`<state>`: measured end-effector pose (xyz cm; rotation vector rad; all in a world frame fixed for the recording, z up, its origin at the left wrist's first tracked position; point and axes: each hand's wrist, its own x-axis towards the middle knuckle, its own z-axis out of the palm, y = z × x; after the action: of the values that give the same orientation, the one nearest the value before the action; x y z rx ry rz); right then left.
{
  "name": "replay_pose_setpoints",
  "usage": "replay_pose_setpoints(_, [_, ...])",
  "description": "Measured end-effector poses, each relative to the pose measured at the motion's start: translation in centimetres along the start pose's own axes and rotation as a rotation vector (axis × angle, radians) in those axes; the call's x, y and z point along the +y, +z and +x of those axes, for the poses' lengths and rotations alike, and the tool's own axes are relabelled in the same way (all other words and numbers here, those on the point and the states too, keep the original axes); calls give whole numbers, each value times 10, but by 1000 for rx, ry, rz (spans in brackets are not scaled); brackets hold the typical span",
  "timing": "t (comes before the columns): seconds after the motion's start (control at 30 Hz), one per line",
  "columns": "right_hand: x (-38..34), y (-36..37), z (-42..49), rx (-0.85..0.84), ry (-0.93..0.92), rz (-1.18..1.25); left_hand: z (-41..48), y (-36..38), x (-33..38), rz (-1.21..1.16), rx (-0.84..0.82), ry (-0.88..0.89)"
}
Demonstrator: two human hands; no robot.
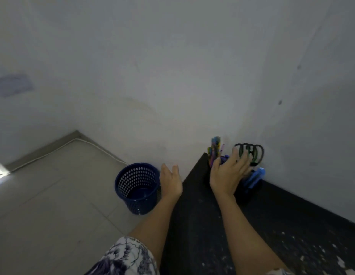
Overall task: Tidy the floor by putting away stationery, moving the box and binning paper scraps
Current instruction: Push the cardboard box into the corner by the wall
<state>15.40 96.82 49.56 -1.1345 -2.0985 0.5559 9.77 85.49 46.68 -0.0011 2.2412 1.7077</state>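
A black desk organiser [250,190] stands in the far corner of a black table [202,215]. It holds coloured pens [214,149], scissors with black loop handles [252,153] and a blue tool [256,177]. My right hand [228,175] reaches over the organiser with fingers spread and straight, fingertips at the scissor handles, and I see nothing in it. My left hand [170,181] hangs open with nothing in it, off the table's left edge, beside a dark blue perforated bin [138,187] that stands on the floor and looks empty.
White walls meet in a corner just behind the table. A pale tiled floor [53,195] stretches left, with a white cable [53,151] along the skirting. White specks dot the table's near right part [311,251].
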Motion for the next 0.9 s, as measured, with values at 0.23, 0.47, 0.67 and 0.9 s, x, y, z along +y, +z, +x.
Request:
replay_pose_setpoints(0.23, [-133, 59, -132, -328, -285, 113, -6, -179, -34, 64, 239, 89])
replay_pose_setpoints(0.47, [-289, 134, -334, -704, -493, 209, -31, -432, -136, 180, 603, -97])
replay_pose_setpoints(0.67, [-402, 164, -518, -993, -671, 318, -82, -613, -225, 163, 899, -308])
replay_pose_setpoints(0.9, [-474, 191, -673, -1253, -897, 256, -122, -741, -295, -20, 1116, -498])
